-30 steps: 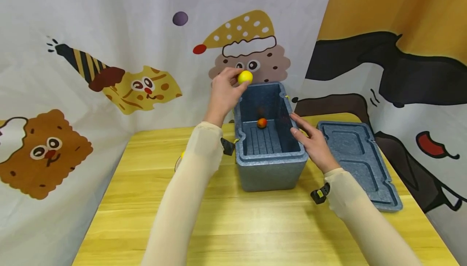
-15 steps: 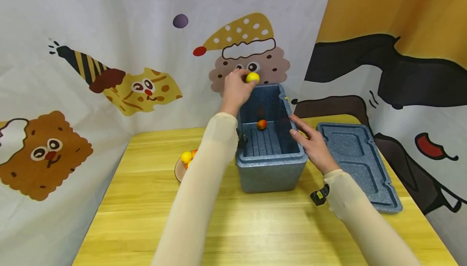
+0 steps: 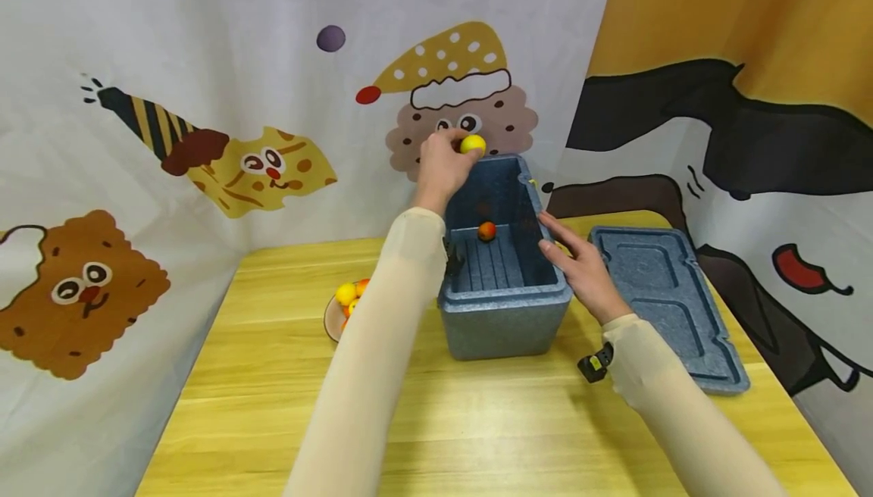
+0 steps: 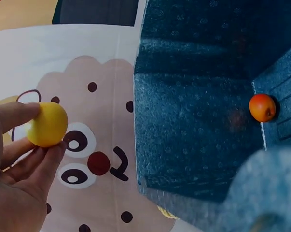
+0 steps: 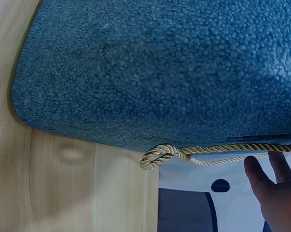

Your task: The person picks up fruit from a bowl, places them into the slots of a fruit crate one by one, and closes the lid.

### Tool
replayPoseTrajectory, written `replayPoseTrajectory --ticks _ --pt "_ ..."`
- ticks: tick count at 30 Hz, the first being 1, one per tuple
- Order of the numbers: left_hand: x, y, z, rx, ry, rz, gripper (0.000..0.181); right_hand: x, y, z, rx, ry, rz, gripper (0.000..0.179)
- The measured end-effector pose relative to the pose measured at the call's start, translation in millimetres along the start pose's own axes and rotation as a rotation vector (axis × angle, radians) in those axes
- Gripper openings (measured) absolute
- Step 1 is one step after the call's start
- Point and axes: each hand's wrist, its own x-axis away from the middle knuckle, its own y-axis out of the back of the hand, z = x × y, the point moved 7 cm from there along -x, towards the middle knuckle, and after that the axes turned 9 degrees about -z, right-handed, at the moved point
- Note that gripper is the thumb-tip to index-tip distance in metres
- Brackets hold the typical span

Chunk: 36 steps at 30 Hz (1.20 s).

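My left hand (image 3: 443, 167) pinches a small round yellow fruit (image 3: 473, 146) between thumb and fingertips, above the far left part of a grey-blue foam box (image 3: 508, 330). In the left wrist view the yellow fruit (image 4: 48, 124) looks smooth. Inside the box, near its far wall, lies one small red-orange fruit (image 3: 486, 232), also seen in the left wrist view as a round fruit (image 4: 262, 107). My right hand (image 3: 583, 266) rests against the box's right rim with fingers extended. The right wrist view shows these fingers (image 5: 257, 176) beside the box's twisted gold cord (image 5: 232, 149).
A bowl (image 3: 333, 323) with several yellow and orange-red fruits stands left of the box, partly hidden by my left sleeve. The box's lid (image 3: 671, 292) lies flat on the wooden table (image 3: 273, 406) at right. A printed curtain (image 3: 225, 42) hangs close behind.
My left hand has moved right with the yellow fruit, then stayed nearly still. More of the fruit bowl shows from behind the left sleeve. My right hand keeps its place on the rim.
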Motion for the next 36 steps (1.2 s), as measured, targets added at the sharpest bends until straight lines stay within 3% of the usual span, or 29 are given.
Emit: replayPoseTrajectory --ticks 11,20,28,36 --pt "4.1 4.7 15.1 -0.041 0.054 -0.012 0.041 5.3 -2.2 1.9 0.013 -0.007 0.018 0.051" --pt "-1.5 4.7 20.6 -0.070 0.093 -0.026 0.041 11.2 -2.4 36.1 0.005 0.004 0.016 0.052" --pt "-2.4 3.7 25.6 -0.157 0.100 -0.030 0.035 4.0 0.0 7.5 0.007 0.005 0.007 0.051" --pt "-5.7 4.9 26.5 -0.146 0.105 -0.055 0.037 3.1 0.5 3.6 0.006 -0.003 0.001 0.050"
